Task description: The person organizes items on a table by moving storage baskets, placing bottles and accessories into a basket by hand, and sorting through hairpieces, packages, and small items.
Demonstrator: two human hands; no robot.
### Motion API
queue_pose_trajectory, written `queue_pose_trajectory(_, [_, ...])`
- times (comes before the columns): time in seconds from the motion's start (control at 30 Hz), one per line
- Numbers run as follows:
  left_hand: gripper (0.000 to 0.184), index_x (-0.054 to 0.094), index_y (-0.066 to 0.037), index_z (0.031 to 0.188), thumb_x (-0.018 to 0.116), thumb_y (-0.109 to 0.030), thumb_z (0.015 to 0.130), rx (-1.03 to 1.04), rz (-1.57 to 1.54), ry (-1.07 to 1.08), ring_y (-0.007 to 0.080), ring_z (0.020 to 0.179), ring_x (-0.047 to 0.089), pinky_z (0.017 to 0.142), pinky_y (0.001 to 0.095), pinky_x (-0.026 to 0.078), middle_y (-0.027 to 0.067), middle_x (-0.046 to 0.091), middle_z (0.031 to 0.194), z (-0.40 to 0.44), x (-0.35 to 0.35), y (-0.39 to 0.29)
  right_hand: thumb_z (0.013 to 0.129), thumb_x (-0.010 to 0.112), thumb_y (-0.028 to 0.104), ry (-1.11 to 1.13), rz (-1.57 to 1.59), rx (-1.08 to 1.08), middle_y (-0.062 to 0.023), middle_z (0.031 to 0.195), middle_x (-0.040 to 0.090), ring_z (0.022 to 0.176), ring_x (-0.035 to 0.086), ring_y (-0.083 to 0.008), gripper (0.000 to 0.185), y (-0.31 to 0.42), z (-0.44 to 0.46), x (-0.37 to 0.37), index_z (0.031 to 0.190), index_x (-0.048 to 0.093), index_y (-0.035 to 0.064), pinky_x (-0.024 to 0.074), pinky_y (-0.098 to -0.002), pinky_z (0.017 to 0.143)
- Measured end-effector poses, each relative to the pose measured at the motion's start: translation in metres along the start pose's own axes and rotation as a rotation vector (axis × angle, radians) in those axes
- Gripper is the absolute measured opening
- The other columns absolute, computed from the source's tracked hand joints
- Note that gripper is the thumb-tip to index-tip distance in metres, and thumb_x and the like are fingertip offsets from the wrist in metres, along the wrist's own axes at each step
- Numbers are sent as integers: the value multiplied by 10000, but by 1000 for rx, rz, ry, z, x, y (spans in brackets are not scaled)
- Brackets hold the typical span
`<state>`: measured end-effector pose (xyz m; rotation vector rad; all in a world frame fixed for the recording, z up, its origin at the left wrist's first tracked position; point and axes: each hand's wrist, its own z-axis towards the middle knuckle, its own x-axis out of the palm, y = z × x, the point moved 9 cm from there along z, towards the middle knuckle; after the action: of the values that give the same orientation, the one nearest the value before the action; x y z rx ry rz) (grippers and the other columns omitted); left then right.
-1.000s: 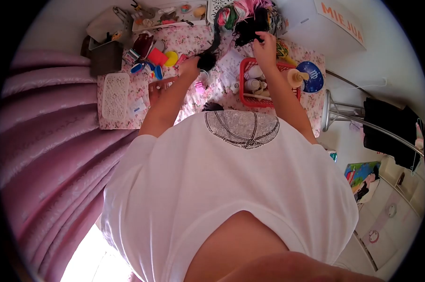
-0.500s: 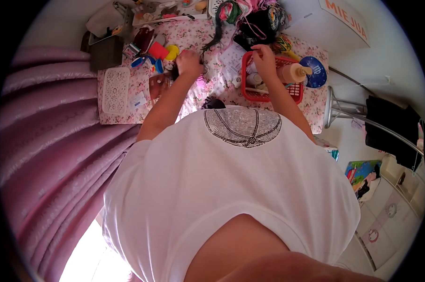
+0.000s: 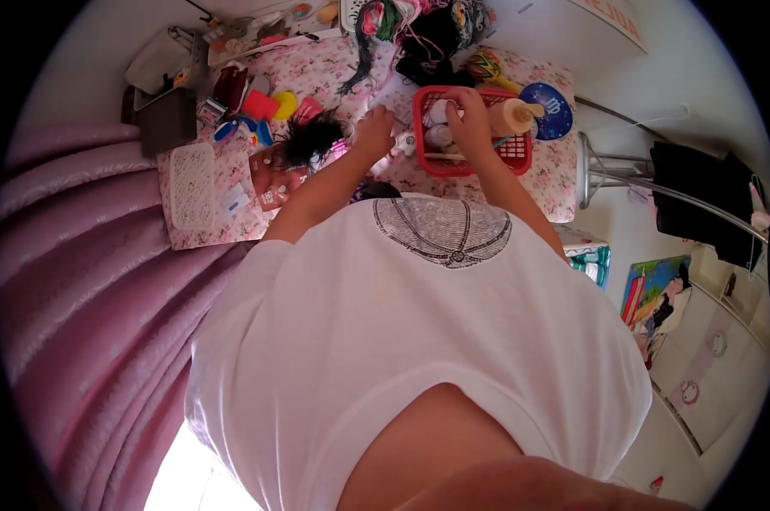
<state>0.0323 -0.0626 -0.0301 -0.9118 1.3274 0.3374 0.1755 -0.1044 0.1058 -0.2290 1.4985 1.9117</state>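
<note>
My left hand [image 3: 374,132] is above the table with its fingers curled in; anything inside them is hidden. A small white object [image 3: 403,141] lies just right of its fingertips. To its left is a tuft of black feathery or hairy material [image 3: 312,141]. My right hand [image 3: 470,119] reaches into a red plastic basket [image 3: 419,136], its thumb and fingers bent around a white container [image 3: 439,111]. A second white container [image 3: 438,135] lies below that one. A peach pump bottle [image 3: 511,117] stands in the basket, right of the hand.
Yarn skeins [image 3: 393,21] and black material [image 3: 432,38] lie at the back. A blue round lid or tin [image 3: 546,111] is right of the basket. A yellow round item [image 3: 284,106], a red item [image 3: 259,105] and a white lace-patterned tray [image 3: 192,186] are on the left.
My left hand has moved right, away from the black tuft, which now shows fully. My right hand has moved lower into the basket beside the white container. The view has shifted slightly.
</note>
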Motion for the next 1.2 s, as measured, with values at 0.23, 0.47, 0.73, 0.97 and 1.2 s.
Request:
queue_pose_trajectory(0.23, [198, 534, -28, 880, 548, -100, 695, -5, -484, -331, 289, 792, 515, 679, 354, 426, 127, 522, 831, 8, -54, 8, 651, 532, 9, -15, -202, -276, -117, 865, 527, 827, 496, -298, 152, 44, -4, -5, 803, 539, 20, 397, -355, 714])
queue_pose_trajectory(0.47, [198, 543, -35, 906, 567, -65, 712, 242, -654, -137, 236, 728, 532, 639, 311, 427, 100, 549, 870, 14, -114, -51, 662, 577, 36, 202, -132, -276, -95, 786, 547, 787, 509, -281, 194, 46, 1, 15, 855, 562, 44, 421, -347, 697])
queue_pose_trajectory(0.73, [143, 531, -15, 883, 533, -60, 748, -54, -828, -140, 148, 709, 538, 628, 252, 426, 71, 573, 816, 7, -75, 0, 746, 562, 79, 240, 101, 122, -94, 775, 570, 703, 551, -199, 118, -10, -17, -29, 844, 569, 13, 424, -269, 627])
queue_pose_trajectory(0.97, [197, 539, -12, 899, 488, -99, 730, -154, -721, -13, 270, 759, 559, 696, 313, 432, 129, 582, 816, -4, -1, 48, 703, 579, 64, 446, -3, 43, -93, 795, 525, 719, 529, -243, 151, -26, -61, 1, 850, 576, 30, 431, -304, 626])
queue_pose_trajectory(1.2, [366, 537, -72, 988, 603, -126, 632, 167, -525, 114, 301, 931, 484, 791, 355, 407, 143, 528, 956, -8, 14, -18, 690, 555, 27, 426, -45, 94, -98, 825, 515, 719, 527, -240, 223, -31, -68, 6, 912, 539, 30, 432, -306, 635])
